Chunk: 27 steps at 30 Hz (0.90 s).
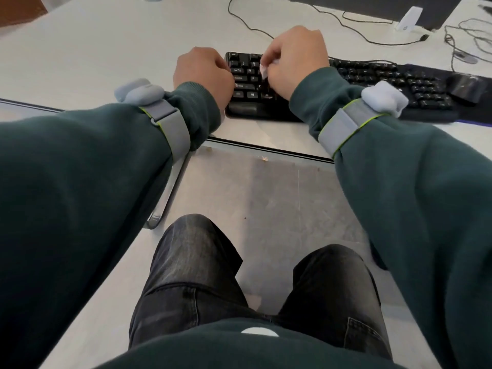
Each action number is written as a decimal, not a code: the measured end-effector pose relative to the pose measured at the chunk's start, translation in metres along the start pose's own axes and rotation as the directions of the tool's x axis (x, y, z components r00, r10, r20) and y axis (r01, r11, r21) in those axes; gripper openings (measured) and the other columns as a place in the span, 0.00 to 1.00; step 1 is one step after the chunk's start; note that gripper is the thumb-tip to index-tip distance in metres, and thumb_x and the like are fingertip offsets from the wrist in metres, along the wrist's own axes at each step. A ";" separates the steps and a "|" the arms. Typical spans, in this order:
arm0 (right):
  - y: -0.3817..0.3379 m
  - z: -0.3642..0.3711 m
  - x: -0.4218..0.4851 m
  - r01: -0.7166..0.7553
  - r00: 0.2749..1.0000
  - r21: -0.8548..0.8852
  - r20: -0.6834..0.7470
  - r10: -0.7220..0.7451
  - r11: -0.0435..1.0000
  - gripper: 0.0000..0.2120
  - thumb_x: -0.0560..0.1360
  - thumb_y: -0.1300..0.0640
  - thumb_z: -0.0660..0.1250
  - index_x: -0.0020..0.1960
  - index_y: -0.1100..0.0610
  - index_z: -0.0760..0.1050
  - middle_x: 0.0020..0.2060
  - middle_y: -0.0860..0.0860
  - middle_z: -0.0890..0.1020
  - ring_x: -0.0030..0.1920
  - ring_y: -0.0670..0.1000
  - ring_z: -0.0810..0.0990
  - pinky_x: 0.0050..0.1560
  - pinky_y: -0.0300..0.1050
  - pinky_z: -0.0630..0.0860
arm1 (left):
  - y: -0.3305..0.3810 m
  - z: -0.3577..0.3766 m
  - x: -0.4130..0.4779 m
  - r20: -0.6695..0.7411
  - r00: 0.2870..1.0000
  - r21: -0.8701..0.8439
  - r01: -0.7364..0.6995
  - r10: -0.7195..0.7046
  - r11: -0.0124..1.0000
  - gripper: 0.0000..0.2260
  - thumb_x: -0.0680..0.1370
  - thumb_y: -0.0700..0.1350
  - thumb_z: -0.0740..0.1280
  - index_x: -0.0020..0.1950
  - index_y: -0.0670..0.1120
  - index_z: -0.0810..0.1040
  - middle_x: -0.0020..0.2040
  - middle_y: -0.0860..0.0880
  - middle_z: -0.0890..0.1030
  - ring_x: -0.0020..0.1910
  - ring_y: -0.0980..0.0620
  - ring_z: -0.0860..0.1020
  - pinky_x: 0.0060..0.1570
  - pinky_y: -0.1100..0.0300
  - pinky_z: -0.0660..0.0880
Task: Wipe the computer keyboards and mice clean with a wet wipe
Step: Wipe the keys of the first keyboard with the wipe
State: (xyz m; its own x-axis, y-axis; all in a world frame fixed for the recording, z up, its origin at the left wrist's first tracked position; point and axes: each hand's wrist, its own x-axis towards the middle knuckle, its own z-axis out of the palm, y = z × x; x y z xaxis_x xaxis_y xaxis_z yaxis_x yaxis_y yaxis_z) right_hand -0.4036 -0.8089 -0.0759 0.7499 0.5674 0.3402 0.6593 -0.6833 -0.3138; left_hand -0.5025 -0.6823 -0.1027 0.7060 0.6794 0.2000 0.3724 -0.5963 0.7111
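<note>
Sleeves [80, 182], wipe [265, 71] half-hidden in right fingers [270, 55]

Cables sprawl over the white tabletop [106, 49].
Black cables [292, 20] loop toward a dark monitor [399, 6], a small white object [408, 18] just before it; grey floor [266, 195] lies below.

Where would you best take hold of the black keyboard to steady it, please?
Take the keyboard by its left end, from the left: it lies flat on the desk, that short edge sits by the left hand, and the right hand holds the wipe over the keys.
</note>
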 end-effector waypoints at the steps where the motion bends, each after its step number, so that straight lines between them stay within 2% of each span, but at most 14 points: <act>1: -0.002 0.002 0.000 -0.018 1.000 0.014 -0.023 0.019 1.000 0.09 0.74 0.56 0.66 0.47 0.50 0.85 0.46 0.48 0.85 0.52 0.49 0.81 0.56 0.37 0.75 | 0.001 0.001 -0.002 0.001 1.000 0.005 -0.004 0.004 1.000 0.19 0.72 0.38 0.55 0.51 0.50 0.84 0.53 0.48 0.82 0.52 0.46 0.80 0.55 0.53 0.80; 6: -0.019 0.014 -0.014 0.101 0.994 0.050 0.043 -0.103 0.994 0.09 0.73 0.55 0.67 0.47 0.48 0.85 0.46 0.47 0.85 0.50 0.48 0.81 0.57 0.38 0.75 | -0.001 0.000 -0.005 0.008 0.996 0.095 -0.095 0.094 0.991 0.16 0.73 0.40 0.57 0.52 0.49 0.82 0.53 0.47 0.82 0.54 0.47 0.78 0.51 0.59 0.75; 10: -0.006 0.010 -0.023 -0.006 0.999 0.021 -0.051 0.007 1.000 0.09 0.72 0.56 0.66 0.46 0.48 0.84 0.45 0.47 0.84 0.51 0.49 0.81 0.56 0.38 0.75 | -0.005 0.004 -0.009 0.031 0.975 0.094 -0.222 0.220 0.971 0.14 0.70 0.43 0.56 0.49 0.50 0.79 0.46 0.50 0.80 0.48 0.47 0.77 0.45 0.59 0.72; 13: -0.008 0.015 -0.032 0.014 0.997 -0.015 -0.073 -0.016 1.000 0.09 0.73 0.55 0.66 0.49 0.49 0.83 0.50 0.48 0.84 0.56 0.52 0.79 0.57 0.39 0.72 | -0.005 0.003 -0.015 0.045 0.946 0.052 -0.323 0.321 0.945 0.15 0.69 0.46 0.56 0.49 0.48 0.79 0.42 0.50 0.80 0.46 0.46 0.79 0.47 0.56 0.76; 16: -0.007 0.012 -0.042 0.048 0.998 0.010 -0.036 -0.047 0.999 0.08 0.73 0.54 0.67 0.48 0.49 0.84 0.48 0.48 0.84 0.53 0.52 0.80 0.57 0.40 0.74 | -0.007 -0.002 -0.018 0.034 0.939 -0.015 -0.343 0.343 0.939 0.15 0.68 0.47 0.56 0.47 0.47 0.79 0.38 0.51 0.80 0.43 0.47 0.80 0.47 0.54 0.78; 18: 0.002 0.002 -0.043 0.016 0.999 -0.005 -0.031 -0.016 1.000 0.08 0.73 0.55 0.68 0.48 0.49 0.85 0.46 0.49 0.84 0.52 0.51 0.81 0.57 0.40 0.75 | -0.007 -0.003 -0.019 0.047 0.938 -0.047 -0.340 0.342 0.939 0.12 0.69 0.47 0.57 0.46 0.49 0.77 0.36 0.53 0.79 0.41 0.49 0.79 0.46 0.55 0.78; 20: 0.012 -0.006 -0.040 -0.056 0.997 -0.068 -0.064 0.052 0.996 0.08 0.74 0.55 0.67 0.48 0.50 0.85 0.48 0.48 0.84 0.54 0.53 0.80 0.57 0.37 0.73 | -0.008 0.001 -0.019 0.048 0.919 -0.038 -0.390 0.391 0.920 0.13 0.71 0.49 0.59 0.51 0.47 0.77 0.44 0.51 0.80 0.44 0.50 0.79 0.49 0.56 0.77; 22: 0.016 -0.008 -0.037 -0.131 0.986 -0.025 -0.106 0.127 0.991 0.08 0.74 0.55 0.67 0.48 0.50 0.85 0.48 0.48 0.85 0.54 0.51 0.80 0.54 0.34 0.71 | -0.007 0.005 -0.017 0.106 0.893 -0.030 -0.438 0.438 0.899 0.22 0.73 0.54 0.63 0.64 0.45 0.74 0.59 0.47 0.77 0.56 0.50 0.77 0.56 0.62 0.72; 24: 0.007 -0.002 -0.040 -0.074 0.995 -0.010 -0.072 0.073 0.997 0.08 0.73 0.55 0.68 0.49 0.50 0.85 0.47 0.48 0.85 0.52 0.51 0.81 0.54 0.35 0.73 | -0.008 0.006 -0.015 0.249 0.862 -0.009 -0.454 0.441 0.891 0.39 0.71 0.63 0.68 0.77 0.46 0.62 0.72 0.44 0.69 0.69 0.48 0.70 0.66 0.60 0.65; 27: 0.007 -0.005 -0.046 0.020 1.000 0.020 0.013 -0.020 1.000 0.10 0.72 0.58 0.67 0.48 0.50 0.86 0.45 0.48 0.86 0.51 0.49 0.82 0.58 0.38 0.74 | -0.009 0.006 -0.011 0.447 0.814 0.044 -0.435 0.372 0.899 0.57 0.64 0.68 0.73 0.82 0.51 0.43 0.81 0.43 0.55 0.79 0.47 0.56 0.76 0.49 0.58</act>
State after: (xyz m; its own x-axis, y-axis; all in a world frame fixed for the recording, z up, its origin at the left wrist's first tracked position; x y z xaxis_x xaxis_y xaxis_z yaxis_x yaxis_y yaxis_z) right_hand -0.4341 -0.8422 -0.0896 0.7370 0.5872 0.3347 0.6751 -0.6626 -0.3242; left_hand -0.5102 -0.6868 -0.1154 0.9821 0.1401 0.1259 0.0542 -0.8505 0.5232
